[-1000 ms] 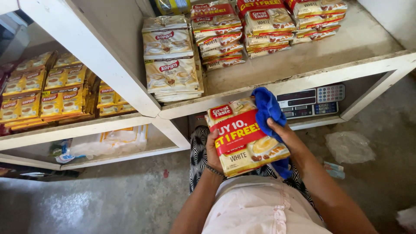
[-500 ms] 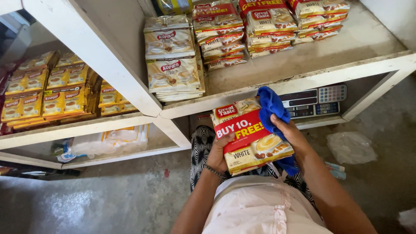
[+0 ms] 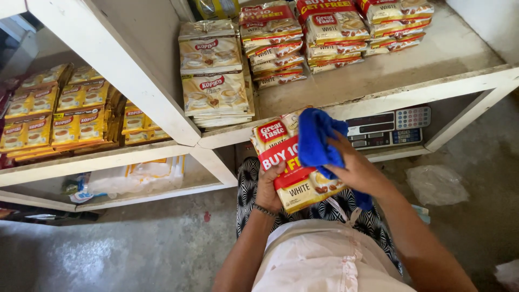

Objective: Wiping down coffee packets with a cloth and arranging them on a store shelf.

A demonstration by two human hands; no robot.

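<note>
My left hand (image 3: 268, 186) grips the lower left edge of a red and cream coffee sachet pack (image 3: 289, 167), held tilted in front of the shelf edge. My right hand (image 3: 357, 170) clutches a blue cloth (image 3: 319, 138) and presses it onto the pack's upper right face. The cloth hides part of the pack's front. Both hands are just below the front edge of the white wooden shelf (image 3: 389, 92).
Stacks of similar red and cream packs (image 3: 335, 32) and pale gold packs (image 3: 213, 81) lie on the shelf. Yellow packs (image 3: 59, 113) fill the left shelf. A grey electronic scale (image 3: 386, 127) sits underneath. A crumpled plastic bag (image 3: 435, 184) lies on the concrete floor.
The blue cloth has moved from the pack's right edge leftward onto its front face. The pack has shifted slightly up and tilted.
</note>
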